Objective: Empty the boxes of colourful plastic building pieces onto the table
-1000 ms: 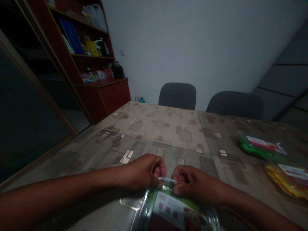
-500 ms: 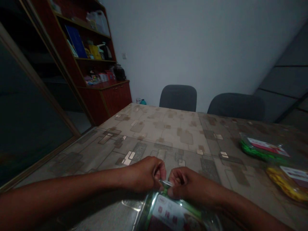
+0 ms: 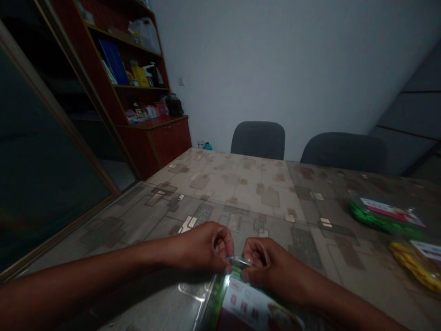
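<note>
A clear plastic packet [image 3: 241, 301] with green contents and a white and red label lies on the table [image 3: 248, 193] right in front of me. My left hand [image 3: 203, 246] pinches the packet's top edge from the left, fingers closed. My right hand [image 3: 263, 264] pinches the same edge from the right, fingers curled. The two hands almost touch over the packet's far end. The packet's near end runs out of view at the bottom.
A green packet [image 3: 382, 214] and a yellow packet [image 3: 415, 262] lie at the table's right side. Two grey chairs [image 3: 258, 138] stand behind the far edge. A red-brown shelf unit [image 3: 144, 92] full of items stands at the left, beside a dark glass panel.
Both hands have stayed pinched on the packet's top edge. The view has shifted slightly, and the hands and packet sit a little lower and to the right.
</note>
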Demonstrator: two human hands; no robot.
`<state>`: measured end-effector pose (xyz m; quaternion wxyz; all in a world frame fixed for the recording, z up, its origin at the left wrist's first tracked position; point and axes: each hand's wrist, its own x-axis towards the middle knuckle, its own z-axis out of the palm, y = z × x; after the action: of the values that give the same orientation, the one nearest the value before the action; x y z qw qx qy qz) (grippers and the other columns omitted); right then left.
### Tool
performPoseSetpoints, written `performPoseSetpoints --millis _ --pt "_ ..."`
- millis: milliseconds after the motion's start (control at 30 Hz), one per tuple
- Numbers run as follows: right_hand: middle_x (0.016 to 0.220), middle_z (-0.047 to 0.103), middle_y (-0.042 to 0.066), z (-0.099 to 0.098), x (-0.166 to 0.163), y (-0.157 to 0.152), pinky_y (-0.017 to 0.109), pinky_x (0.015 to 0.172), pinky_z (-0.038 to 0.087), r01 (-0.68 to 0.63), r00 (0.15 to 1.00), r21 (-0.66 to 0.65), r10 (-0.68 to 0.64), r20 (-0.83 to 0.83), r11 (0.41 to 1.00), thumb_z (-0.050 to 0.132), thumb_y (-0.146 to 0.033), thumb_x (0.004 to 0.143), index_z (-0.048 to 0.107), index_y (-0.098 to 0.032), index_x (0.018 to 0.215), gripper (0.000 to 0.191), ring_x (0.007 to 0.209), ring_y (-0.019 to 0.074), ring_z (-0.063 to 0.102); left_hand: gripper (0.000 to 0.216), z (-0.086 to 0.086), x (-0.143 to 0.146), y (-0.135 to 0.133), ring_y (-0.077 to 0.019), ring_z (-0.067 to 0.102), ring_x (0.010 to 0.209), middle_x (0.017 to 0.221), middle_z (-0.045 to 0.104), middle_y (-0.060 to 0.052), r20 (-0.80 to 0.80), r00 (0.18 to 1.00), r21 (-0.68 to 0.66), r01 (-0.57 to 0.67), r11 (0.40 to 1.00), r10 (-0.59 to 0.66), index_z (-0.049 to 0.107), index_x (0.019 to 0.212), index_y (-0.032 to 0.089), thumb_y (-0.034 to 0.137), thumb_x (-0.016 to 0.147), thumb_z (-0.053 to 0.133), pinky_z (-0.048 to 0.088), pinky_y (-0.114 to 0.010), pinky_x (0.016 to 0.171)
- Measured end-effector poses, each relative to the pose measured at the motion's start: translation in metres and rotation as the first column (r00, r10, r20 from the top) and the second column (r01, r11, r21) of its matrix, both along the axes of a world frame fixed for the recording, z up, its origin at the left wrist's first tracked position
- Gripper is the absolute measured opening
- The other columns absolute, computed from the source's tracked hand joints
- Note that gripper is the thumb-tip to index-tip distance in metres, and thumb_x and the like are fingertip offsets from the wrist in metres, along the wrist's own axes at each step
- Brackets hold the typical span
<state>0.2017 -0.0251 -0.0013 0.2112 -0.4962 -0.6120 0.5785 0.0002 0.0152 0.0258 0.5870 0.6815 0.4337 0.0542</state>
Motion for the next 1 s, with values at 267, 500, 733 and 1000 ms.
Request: performPoseSetpoints --millis 267,500,733,1000 --pt "0.056 0.039 -0.01 0.006 -0.006 0.004 0.021 0.047 0.023 -0.024 0.999 -0.162 0.017 -0.045 0.987 0.066 -0.019 0.06 0.043 -0.021 0.064 0.024 0.052 0.0068 0.032 0.024 -0.012 -0.001 -0.003 -0.0108 0.048 0.053 0.061 0.055 0.006 -0.104 0.994 0.015 -0.045 0.999 0.046 0.054 0.073 0.017 0.02 0.056 0.071 0.033 -0.021 0.046" --pt "0.053 0.039 -0.01 0.01 -0.008 0.006 0.022 0.046 0.02 -0.069 0.986 -0.201 0.036 -0.164 0.977 0.071 -0.03 0.059 0.045 -0.021 0.064 0.027 0.049 0.0058 0.029 0.022 -0.019 0.0 -0.007 -0.0085 0.043 0.05 0.058 0.051 0.008 -0.041 0.996 -0.01 -0.083 0.997 0.082 0.051 0.071 0.018 0.018 0.056 0.068 0.029 -0.019 0.043" --pt "0.054 0.038 -0.011 0.014 -0.008 0.004 0.022 0.048 0.019 -0.106 0.968 -0.22 0.05 -0.245 0.97 0.069 -0.023 0.057 0.043 -0.02 0.061 0.026 0.05 0.0054 0.028 0.034 -0.021 0.0 0.008 -0.0073 0.047 0.045 0.053 0.054 0.008 0.141 0.99 -0.339 0.038 0.94 0.011 0.054 0.066 0.016 0.018 0.046 0.082 0.04 -0.018 0.042" --pt "0.055 0.039 -0.01 0.011 -0.008 0.008 0.022 0.048 0.02 -0.083 0.977 -0.189 0.043 -0.207 0.978 0.069 -0.023 0.058 0.043 -0.02 0.062 0.026 0.052 0.0061 0.029 0.052 -0.029 0.001 0.014 -0.0077 0.049 0.044 0.052 0.057 0.007 0.147 0.988 -0.419 0.014 0.908 0.052 0.056 0.065 0.015 0.025 0.032 0.095 0.04 -0.019 0.042"
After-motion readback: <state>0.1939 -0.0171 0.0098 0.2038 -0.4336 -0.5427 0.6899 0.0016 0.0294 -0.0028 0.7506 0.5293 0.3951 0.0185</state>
